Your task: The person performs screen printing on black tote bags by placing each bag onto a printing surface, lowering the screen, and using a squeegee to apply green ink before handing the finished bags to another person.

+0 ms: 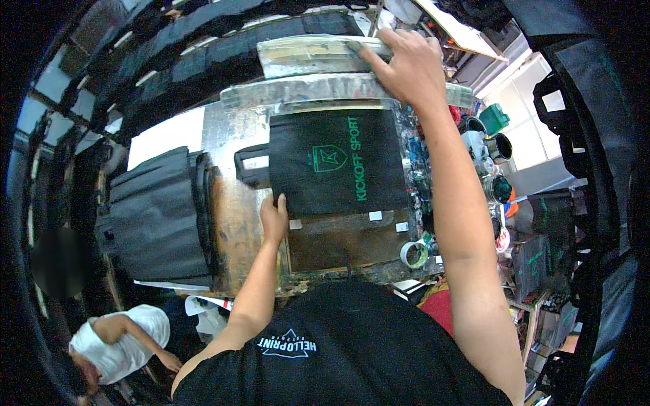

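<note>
A black fabric bag (298,162) lies flat on the work board in front of me, with a green shield emblem and green lettering printed on it. Its handle loop (252,166) points to the left. At the bag's near left corner, my left hand (273,218) pinches the edge; its fingertips are partly hidden. My right hand (409,64) is closed round the upper edge of a raised, paint-stained printing screen (305,59) beyond the bag. A long stained bar (305,91) runs across below that edge.
A pile of black bags (159,213) sits at the left. Paint pots (500,147) and a green container (495,118) stand along the right, a tape roll (414,254) near the board's front corner. Racks of black bags (196,68) rise behind. A person in white (128,342) is at lower left.
</note>
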`<state>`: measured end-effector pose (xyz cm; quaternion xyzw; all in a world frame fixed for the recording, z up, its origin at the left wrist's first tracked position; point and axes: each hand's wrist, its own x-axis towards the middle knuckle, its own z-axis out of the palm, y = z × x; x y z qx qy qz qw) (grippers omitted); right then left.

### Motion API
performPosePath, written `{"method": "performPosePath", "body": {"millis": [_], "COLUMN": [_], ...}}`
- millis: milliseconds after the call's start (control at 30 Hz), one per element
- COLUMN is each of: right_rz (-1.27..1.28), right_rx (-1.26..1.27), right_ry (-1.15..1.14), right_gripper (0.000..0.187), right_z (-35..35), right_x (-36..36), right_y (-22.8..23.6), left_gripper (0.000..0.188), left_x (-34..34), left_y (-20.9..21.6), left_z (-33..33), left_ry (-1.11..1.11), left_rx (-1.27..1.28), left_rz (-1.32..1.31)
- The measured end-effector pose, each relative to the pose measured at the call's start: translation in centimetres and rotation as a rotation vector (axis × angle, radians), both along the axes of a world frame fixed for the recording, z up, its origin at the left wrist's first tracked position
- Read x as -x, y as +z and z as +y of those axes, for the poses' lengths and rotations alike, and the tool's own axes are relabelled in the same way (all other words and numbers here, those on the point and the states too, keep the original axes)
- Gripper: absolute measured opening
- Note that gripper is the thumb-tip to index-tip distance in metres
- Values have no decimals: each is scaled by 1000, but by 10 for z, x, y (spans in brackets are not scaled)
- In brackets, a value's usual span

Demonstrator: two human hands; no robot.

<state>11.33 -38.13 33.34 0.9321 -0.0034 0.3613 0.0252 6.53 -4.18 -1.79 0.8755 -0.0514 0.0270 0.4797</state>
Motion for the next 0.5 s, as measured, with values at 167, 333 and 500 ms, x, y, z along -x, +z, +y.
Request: {"method": "performPosePath", "body": {"millis": [167, 333, 500], "right_rz": [17, 70, 75], "right_rx": [22, 38, 14], "right_ry": [-25, -49, -51], "right_gripper": [60, 60, 54], "right_z": [-7, -2, 0], "right_x": [-3, 6, 14], "right_y": [-2, -6, -8], "left_gripper": [26, 27, 37], "left_x": [-39, -38, -3], "left_y": [131, 202, 226], "left_z": [30, 130, 270], "left_ry": [-83, 125, 343], "left_rx": [141, 443, 508], "left_rz": [-23, 252, 211]}}
